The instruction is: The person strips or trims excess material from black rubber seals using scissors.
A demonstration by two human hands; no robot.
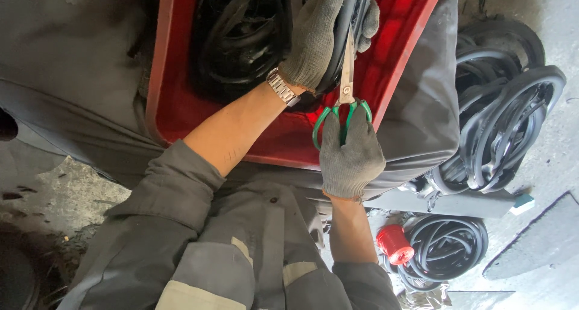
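Our left hand [313,35], at 12 o'clock over the red tray [175,105], clamps the black rubber strip [348,14]. Right hand [350,156] grips green-handled scissors [345,99] just below. We judge: keep strip taut, blades square, fingers clear.

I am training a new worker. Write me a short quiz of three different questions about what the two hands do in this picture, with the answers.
1. True or false: both hands wear grey knit gloves.
2. Which hand holds the green-handled scissors? A) left B) right
3. Fill in: the scissor blades point toward a black rubber ____ held over the red tray.

Key
1. True: the left hand and the right hand are both gloved.
2. B: the right hand has fingers in the green loops.
3. Strip: the left hand grips the black rubber strip beside the blades.
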